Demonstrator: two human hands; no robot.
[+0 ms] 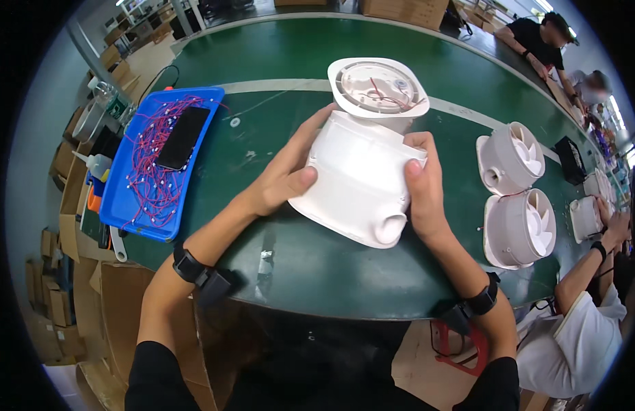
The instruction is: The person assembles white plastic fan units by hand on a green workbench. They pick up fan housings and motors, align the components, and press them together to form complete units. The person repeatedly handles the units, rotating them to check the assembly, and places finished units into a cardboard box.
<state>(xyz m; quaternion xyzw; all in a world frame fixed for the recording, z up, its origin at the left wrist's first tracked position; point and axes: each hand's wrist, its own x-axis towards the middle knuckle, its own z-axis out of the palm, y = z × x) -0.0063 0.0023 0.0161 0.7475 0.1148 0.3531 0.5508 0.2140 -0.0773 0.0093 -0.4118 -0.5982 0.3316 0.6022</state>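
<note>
A white plastic fan housing (pixel 358 175) is held tilted above the green table between my two hands. My left hand (pixel 286 168) grips its left edge, thumb on the near face and fingers behind it. On the opposite side my right hand (pixel 425 185) clasps the edge, its thumb pressed on the face above a short round spout. Just beyond stands another white housing (pixel 379 89), its round open face up, with thin red wires inside. The far fingers of both hands are partly hidden by the held housing.
At left lies a blue tray (pixel 112 212) of red-purple wires with white connectors, a black phone (pixel 184 138) on top. Two white fan units (pixel 512 161) stand at right. A bottle (pixel 115 103) is beyond the tray. Co-workers sit along the table's right side.
</note>
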